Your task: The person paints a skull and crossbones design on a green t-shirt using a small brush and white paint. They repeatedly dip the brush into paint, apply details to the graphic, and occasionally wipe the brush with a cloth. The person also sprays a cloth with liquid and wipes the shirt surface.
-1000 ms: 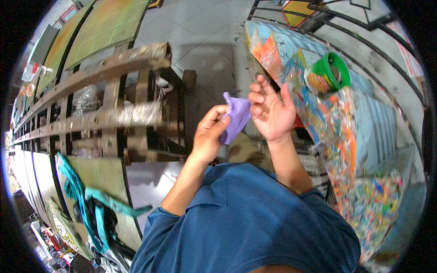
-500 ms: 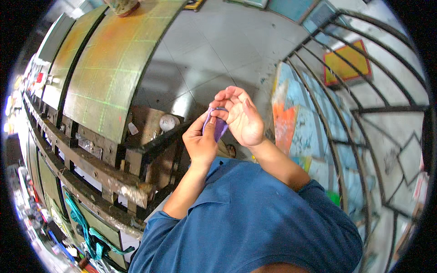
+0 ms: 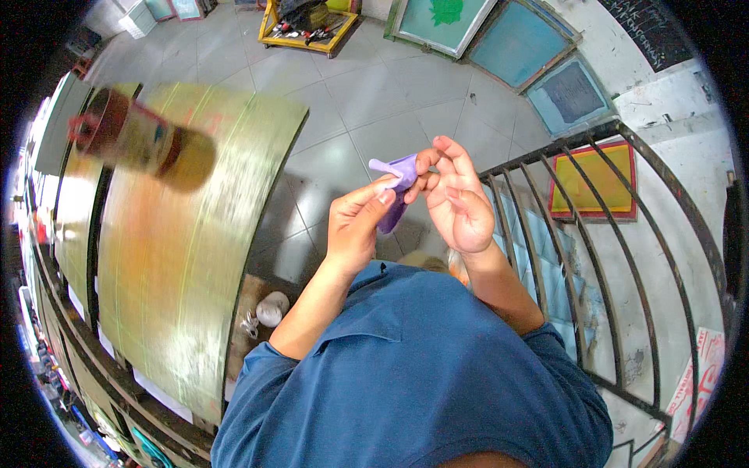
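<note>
A thin, soft purple piece of material is held up in front of my chest, its upper part folded over and its lower part hanging down. I cannot make out its exact kind. My left hand pinches it between thumb and forefinger near the fold. From the other side, the curled fingers of my right hand take its right edge. The right palm faces up toward me, and the thumb and one finger stand away from the material.
On my left is a long bench with yellow-green panels, where a blurred container stands. A black metal railing curves along my right. Framed screens lean by the far wall, near a yellow wheeled tray of tools.
The view has swung up, bringing in more floor and the far wall. My hands hold the purple piece farther out, with more of it unfolded, and the right fingers are now on its edge.
</note>
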Demonstrator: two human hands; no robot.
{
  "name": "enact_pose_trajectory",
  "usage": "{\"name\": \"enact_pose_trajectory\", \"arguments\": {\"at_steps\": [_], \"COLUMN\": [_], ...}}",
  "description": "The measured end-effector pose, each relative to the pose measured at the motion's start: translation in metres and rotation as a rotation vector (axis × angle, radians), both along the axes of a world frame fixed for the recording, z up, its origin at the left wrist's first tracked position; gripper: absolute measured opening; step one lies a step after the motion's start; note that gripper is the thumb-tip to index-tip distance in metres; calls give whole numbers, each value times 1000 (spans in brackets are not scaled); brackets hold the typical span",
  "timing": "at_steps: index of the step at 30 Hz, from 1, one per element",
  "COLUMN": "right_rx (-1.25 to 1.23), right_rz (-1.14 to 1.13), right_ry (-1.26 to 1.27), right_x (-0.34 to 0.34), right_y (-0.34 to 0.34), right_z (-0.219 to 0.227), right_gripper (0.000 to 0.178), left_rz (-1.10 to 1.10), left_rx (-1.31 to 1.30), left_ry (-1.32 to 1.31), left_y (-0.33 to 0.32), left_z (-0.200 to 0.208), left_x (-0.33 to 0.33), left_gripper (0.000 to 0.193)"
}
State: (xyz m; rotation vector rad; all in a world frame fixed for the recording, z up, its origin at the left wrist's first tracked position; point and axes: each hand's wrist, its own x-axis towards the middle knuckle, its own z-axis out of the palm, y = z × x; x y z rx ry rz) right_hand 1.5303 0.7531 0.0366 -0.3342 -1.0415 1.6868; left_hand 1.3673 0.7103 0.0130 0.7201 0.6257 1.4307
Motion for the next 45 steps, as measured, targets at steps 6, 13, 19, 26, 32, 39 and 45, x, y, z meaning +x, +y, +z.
{"name": "enact_pose_trajectory", "arguments": {"at_steps": [6, 13, 19, 26, 32, 39, 45], "right_rx": [58, 230, 509, 37, 134, 258, 120], "right_rz": [-97, 98, 483, 828, 941, 933, 781], "right_ry": [-129, -403, -493, -151, -289, -536, -646], "right_x": [12, -13, -94, -212, -351, -501, -618], "right_y": [137, 334, 434, 538, 626, 716, 779], "right_z": [-9, -31, -19, -26, -42, -64, -86], "right_gripper": [65, 69, 67, 58, 55, 46, 44], "left_rz": [54, 197, 655, 1105, 1676, 1913, 1967], "left_rx": [-71, -402, -525, -516, -502, -227, -204], "left_ry": [241, 261, 157, 138, 214, 87, 51], "left_y": [149, 331, 399, 453, 458, 461, 475], "left_z": [6, -11, -5, -19, -40, -25, -4], "left_x": [22, -2, -46, -136, -266, -401, -483], "left_gripper": [21, 12, 20, 12, 10, 7, 8]}}
